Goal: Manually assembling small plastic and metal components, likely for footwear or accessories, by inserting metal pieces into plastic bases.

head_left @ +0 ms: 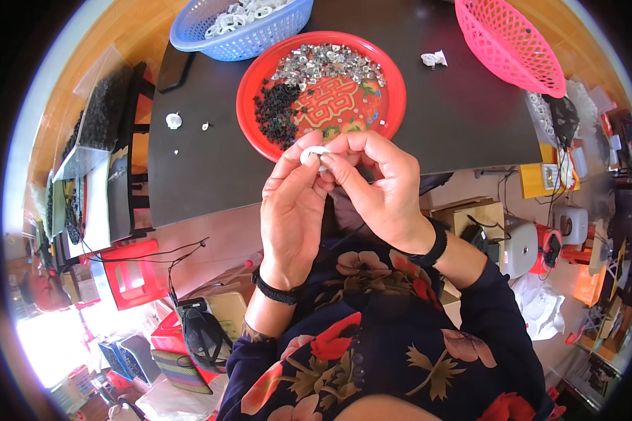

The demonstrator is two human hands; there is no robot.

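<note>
on the dark flat bench (470,126), leftmost, lies a small white round plastic piece (173,121). next, a blue perforated plastic basket (249,46) holds white ring-shaped parts. at centre, by the near rim of a round red tray (395,84), the left hand (290,193) and right hand (385,188) together pinch a white round part (315,150), apparently fitting it together; the next move probably calls for steady thumb pressure. rightmost, a pink lattice plastic basket (512,49).
</note>
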